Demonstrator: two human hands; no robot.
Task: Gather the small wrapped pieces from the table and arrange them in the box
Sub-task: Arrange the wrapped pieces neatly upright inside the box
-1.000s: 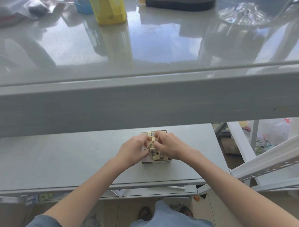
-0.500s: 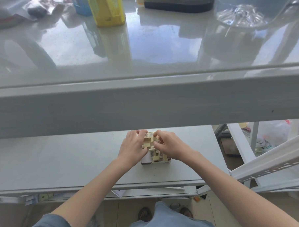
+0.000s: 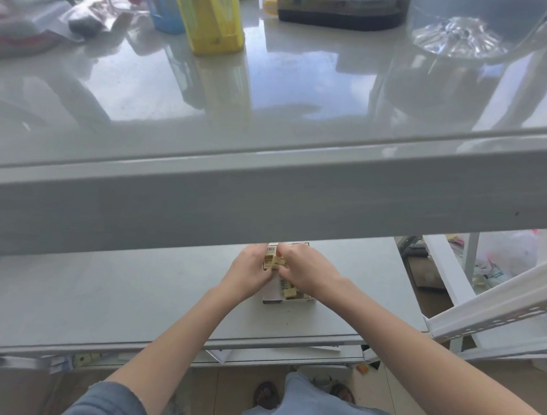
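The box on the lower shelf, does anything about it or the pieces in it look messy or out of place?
The pieces in the box lie jumbled at odd angles, not in rows. Both hands, left and right, hold a cluster of pieces over its far end. No spill shows on the shelf.

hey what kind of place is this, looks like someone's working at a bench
Probably a small packing or workshop station, not a kitchen. A grey metal bench sits under a glossy upper shelf, a white perforated rack stands beside it, and both hands work small wrapped pieces into a box.
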